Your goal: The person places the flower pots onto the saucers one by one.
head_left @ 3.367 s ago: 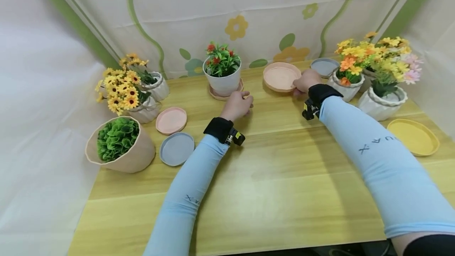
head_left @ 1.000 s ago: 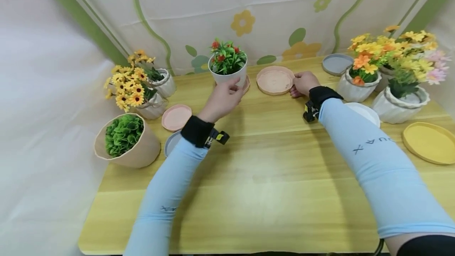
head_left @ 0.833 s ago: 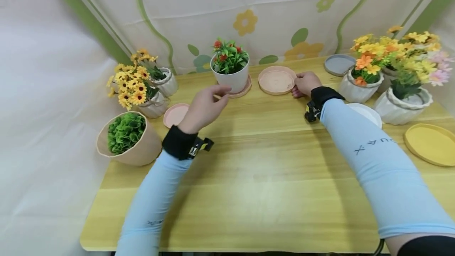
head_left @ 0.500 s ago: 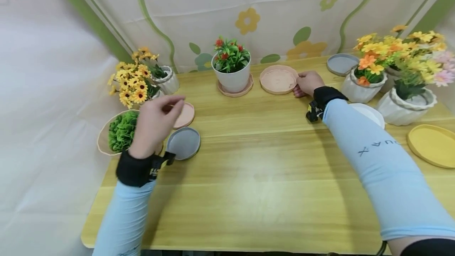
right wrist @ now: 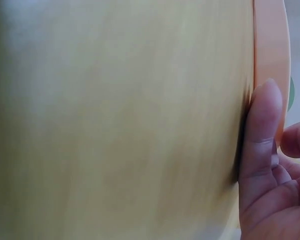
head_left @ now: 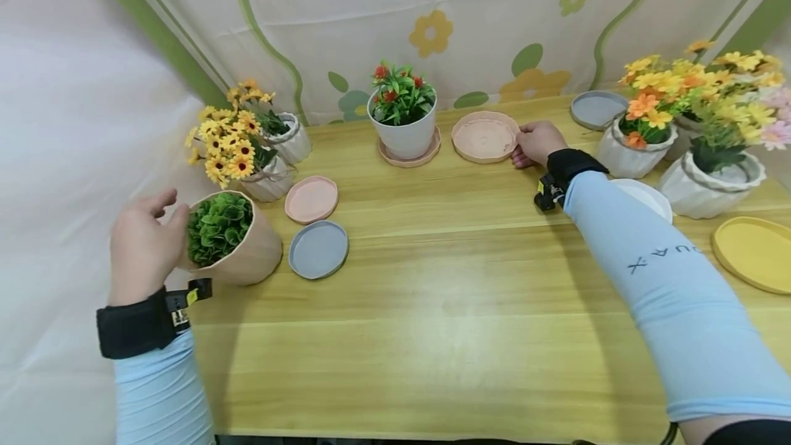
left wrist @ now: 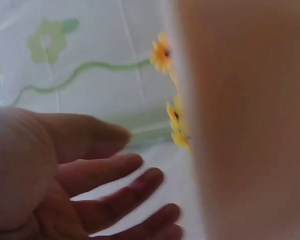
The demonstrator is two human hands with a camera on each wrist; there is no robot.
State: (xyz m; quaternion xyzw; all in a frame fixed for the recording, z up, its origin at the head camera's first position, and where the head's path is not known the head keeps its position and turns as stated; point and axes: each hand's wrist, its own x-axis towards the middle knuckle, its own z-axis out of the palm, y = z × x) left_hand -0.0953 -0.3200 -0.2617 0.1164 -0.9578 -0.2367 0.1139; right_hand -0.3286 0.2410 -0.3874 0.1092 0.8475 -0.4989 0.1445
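My left hand is at the left side of a large beige flowerpot with a leafy green plant in it. In the left wrist view its fingers are spread and loosely bent, and a gap shows between them and the pot wall. My right hand pinches the right rim of a round peach saucer lying on the table. The right wrist view has the thumb along the saucer's outer side, with a fingertip at the rim.
A white pot with red flowers stands on a pink saucer. Small pink and grey-blue saucers lie right of the beige pot. Flowers in white pots stand at both sides. A yellow saucer lies at the right.
My left hand has left the white pot with red flowers and swung left and nearer, to the beige pot's outer side. The right hand stays at the peach saucer's rim; that saucer shifted slightly left earlier.
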